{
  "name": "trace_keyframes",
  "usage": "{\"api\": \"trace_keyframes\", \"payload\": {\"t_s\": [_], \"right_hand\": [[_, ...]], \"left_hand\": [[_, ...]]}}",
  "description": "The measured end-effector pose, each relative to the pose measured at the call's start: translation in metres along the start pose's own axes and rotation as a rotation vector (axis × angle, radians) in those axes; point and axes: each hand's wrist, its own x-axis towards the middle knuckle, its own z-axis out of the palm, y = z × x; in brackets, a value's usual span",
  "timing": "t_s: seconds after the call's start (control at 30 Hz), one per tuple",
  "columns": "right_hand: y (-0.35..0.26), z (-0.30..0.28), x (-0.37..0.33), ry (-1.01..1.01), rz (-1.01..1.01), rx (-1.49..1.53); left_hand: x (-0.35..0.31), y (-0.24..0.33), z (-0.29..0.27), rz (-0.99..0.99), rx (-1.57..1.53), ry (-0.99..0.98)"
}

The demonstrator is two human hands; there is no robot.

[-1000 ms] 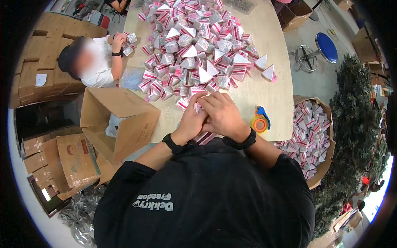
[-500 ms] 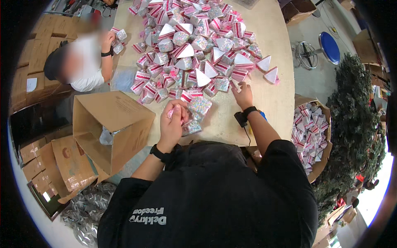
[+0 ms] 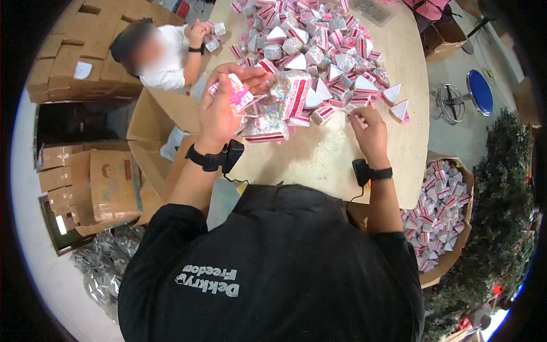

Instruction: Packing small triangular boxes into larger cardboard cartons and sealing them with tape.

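My left hand (image 3: pixel 222 105) is raised above the near left part of the table, gripping a small bunch of toy cake slices (image 3: pixel 293 97) by their clear wrappers and pink printed cards (image 3: pixel 239 94). The slices have pink and white layers with speckled sides, and they hang to the right of the palm. My right hand (image 3: pixel 370 131) is at the near edge of a big pile of similar wrapped slices (image 3: pixel 319 43). Its thumb and fingers are pinched together beside a striped slice (image 3: pixel 323 115); what lies between the fingertips is too small to make out.
An open cardboard box (image 3: pixel 156 137) stands at the table's left edge. Another box (image 3: pixel 464 228), full of wrapped slices, is at the right. Across the left corner, a person in white (image 3: pixel 168 57) handles slices. A blue stool (image 3: pixel 480 94) stands beyond the table (image 3: pixel 399 171).
My left hand has lifted the bunch, which now shows more fully with its pink card. My right hand's fingers have closed into a pinch by the pile. The whole view has shifted.
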Motion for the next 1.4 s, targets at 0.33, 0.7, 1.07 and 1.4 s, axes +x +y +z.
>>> {"api": "trace_keyframes", "payload": {"t_s": [0.33,0.7,1.07,1.4], "right_hand": [[-0.14,-0.08,-0.031,-0.269,-0.339,0.204],[-0.176,-0.07,-0.061,-0.182,-0.531,0.126],[-0.186,-0.019,-0.051,-0.419,-0.48,0.26],[-0.22,0.088,-0.01,-0.431,-0.491,0.093]], "left_hand": [[-0.031,0.009,0.052,0.098,0.351,-0.171],[-0.098,-0.021,0.091,-0.102,0.561,-0.573],[-0.126,-0.009,0.045,-0.247,0.586,-0.301],[-0.12,0.005,-0.035,-0.473,0.105,0.031]]}}
